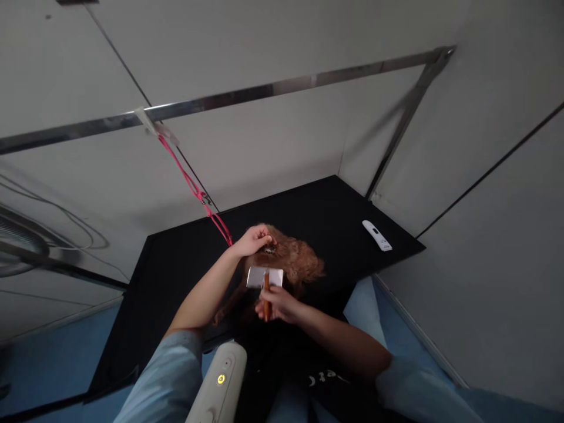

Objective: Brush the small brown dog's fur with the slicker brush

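A brown curly-haired dog (293,255) is on the black grooming table (176,276). My left hand (254,239) is closed at the dog's left end in view, fingers pinched on its fur. Which part of the body they hold is unclear. My right hand (277,305) is wrapped round the orange-brown handle of a slicker brush (253,276). The brush's wide, pale rectangular head is up against the dog's near side, just below my left hand. The bristles are hidden from this side.
Above the table runs a metal bar (229,101), with a pink grooming loop (189,179) hanging down behind my left hand. A white clipper-like device (377,235) lies at the table's right. Close in front of me is a white appliance (222,382) with a yellow light.
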The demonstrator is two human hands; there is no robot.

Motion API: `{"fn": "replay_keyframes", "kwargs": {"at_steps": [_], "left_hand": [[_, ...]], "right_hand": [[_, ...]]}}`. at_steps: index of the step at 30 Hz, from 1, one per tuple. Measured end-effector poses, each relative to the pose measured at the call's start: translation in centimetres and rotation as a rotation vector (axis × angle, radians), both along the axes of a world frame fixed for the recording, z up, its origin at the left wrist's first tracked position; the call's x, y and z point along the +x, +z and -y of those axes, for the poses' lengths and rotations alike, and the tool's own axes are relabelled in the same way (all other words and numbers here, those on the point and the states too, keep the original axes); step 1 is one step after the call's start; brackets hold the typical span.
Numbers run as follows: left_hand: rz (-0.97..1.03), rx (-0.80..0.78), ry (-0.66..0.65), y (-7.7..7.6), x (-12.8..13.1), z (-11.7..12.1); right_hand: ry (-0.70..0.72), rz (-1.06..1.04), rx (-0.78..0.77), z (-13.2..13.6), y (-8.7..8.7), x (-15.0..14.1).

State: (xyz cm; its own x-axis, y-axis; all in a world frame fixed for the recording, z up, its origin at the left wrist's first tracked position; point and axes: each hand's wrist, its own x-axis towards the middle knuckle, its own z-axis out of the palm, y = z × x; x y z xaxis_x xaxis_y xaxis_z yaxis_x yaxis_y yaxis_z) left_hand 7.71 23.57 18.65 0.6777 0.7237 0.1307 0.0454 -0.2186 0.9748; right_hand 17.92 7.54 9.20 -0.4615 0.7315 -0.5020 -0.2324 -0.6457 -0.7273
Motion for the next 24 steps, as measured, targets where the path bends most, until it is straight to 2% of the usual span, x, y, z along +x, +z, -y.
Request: {"fn": "replay_keyframes", "kwargs": {"at_steps": [2, 3, 6, 7, 11, 12, 14, 16, 20, 21, 24], "left_hand": [[0.004, 0.001, 0.002, 0.1, -0.1, 0.0], [0.007, 0.003, 0.005, 0.1, -0.1, -0.1], [0.015, 0.006, 0.020, 0.1, -0.2, -0.1], [0.016, 0.007, 0.025, 0.1, -0.2, -0.1], [0.020, -0.011, 0.025, 0.2, -0.2, 0.1], [0.025, -0.018, 0.026, 0.2, -0.2, 0.1], [0.037, -0.026, 0.030, 0.3, -0.2, 0.2], [0.049, -0.031, 0.041, 0.2, -0.3, 0.1], [0.058, -0.045, 0.068, 0.1, -0.9, -0.2], [0.060, -0.049, 0.078, 0.1, -1.1, -0.3], [0.079, -0.094, 0.098, 0.0, -1.5, -0.1]], "right_hand": [[0.110, -0.047, -0.042, 0.0, -0.1, 0.0], [0.081, -0.057, -0.004, -0.1, -0.1, 0.0], [-0.127, 0.044, 0.172, -0.7, 0.1, -0.2], [-0.135, 0.095, 0.182, -0.8, 0.0, -0.3], [0.091, 0.102, 0.118, -0.7, -0.4, -0.5], [0.077, 0.104, 0.165, -0.8, -0.4, -0.5], [-0.047, 0.166, 0.291, -1.2, -0.4, -0.4], [-0.120, 0.237, 0.335, -1.5, -0.5, -0.3], [0.126, 0.160, 0.209, -1.2, -0.9, -0.8], [0.119, 0.138, 0.221, -1.1, -0.8, -1.0], [-0.100, 0.166, 0.312, -1.2, -0.5, -1.4]]}}
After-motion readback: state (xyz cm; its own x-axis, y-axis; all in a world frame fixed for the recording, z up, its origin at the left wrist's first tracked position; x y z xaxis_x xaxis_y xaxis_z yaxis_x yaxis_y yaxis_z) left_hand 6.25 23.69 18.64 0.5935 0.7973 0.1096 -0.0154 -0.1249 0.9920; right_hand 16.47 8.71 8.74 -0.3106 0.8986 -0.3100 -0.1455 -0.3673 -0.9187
